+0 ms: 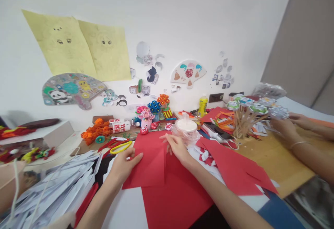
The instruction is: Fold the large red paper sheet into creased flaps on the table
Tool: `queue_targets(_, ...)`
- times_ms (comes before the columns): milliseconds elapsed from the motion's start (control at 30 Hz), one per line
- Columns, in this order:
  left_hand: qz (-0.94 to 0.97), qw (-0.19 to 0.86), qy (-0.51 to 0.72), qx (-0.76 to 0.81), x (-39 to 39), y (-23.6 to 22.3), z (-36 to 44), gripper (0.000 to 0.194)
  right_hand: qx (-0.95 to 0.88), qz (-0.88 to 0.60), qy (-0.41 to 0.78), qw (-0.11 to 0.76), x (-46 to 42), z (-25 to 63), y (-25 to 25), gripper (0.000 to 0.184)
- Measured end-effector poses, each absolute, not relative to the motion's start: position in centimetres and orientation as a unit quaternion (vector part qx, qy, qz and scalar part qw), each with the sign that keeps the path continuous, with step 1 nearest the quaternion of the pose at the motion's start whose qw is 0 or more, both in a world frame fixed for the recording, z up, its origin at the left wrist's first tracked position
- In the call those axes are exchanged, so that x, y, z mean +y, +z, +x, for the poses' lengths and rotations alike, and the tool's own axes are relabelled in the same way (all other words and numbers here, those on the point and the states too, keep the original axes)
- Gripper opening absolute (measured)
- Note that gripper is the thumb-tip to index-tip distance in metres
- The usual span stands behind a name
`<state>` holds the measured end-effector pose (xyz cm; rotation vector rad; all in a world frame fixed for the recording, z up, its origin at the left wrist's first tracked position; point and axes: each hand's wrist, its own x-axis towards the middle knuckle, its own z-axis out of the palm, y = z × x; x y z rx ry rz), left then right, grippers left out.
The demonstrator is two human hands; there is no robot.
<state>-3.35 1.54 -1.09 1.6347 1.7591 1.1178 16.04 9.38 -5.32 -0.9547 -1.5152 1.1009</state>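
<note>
The left hand lies at the left edge of a red sheet, its thumb stretched over the top; the other fingertips are partly hidden, so I cannot tell whether it pinches the paper or only steadies it. The right hand is at the sheet's right side, fingers bent beside an edge that stands slightly raised; whether they grip that edge cannot be told. The sheet lies in the middle of the worktop, over a larger red sheet that reaches toward the front edge.

The step in hand looks like working that raised edge. To do it well, the left thumb should press flat and keep the sheet from sliding over the slick paper below, while the right fingers bring the edge square before any crease is pressed, working from one end to the other. Lining up corners first would guard against a skewed fold.

Just beyond the right fingers, toward the back edge, stands a lidded cup, close enough to be knocked by the knuckles. Yellow scissors lie near the left hand. White strips heap toward the left front corner, and red pieces lie toward the right edge.
</note>
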Motion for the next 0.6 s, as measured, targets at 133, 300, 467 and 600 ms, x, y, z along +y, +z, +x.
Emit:
queue_targets(133, 0.584, 0.256, 0.430, 0.639, 1.4, -0.8, -3.2, 0.041, -0.608, -0.374, 0.526, 0.463, 8.8, 16.0, -4.8, 0.052)
queue_targets(300, 0.577, 0.245, 0.442, 0.642, 1.2, -0.6, -3.1, 0.041, -0.598, -0.342, 0.572, 0.446, 8.2, 16.2, -4.5, 0.045)
queue_targets(467, 0.592, 0.213, 0.436, 0.643, 1.3, -0.7, -3.2, 0.042, -0.600, -0.311, 0.578, 0.457, 8.0, 16.3, -4.5, 0.044)
queue_targets(600, 0.611, 0.192, 0.423, 0.641, 1.4, -0.7, -3.3, 0.042, -0.584, -0.304, 0.579, 0.481, 7.9, 16.3, -4.4, 0.041)
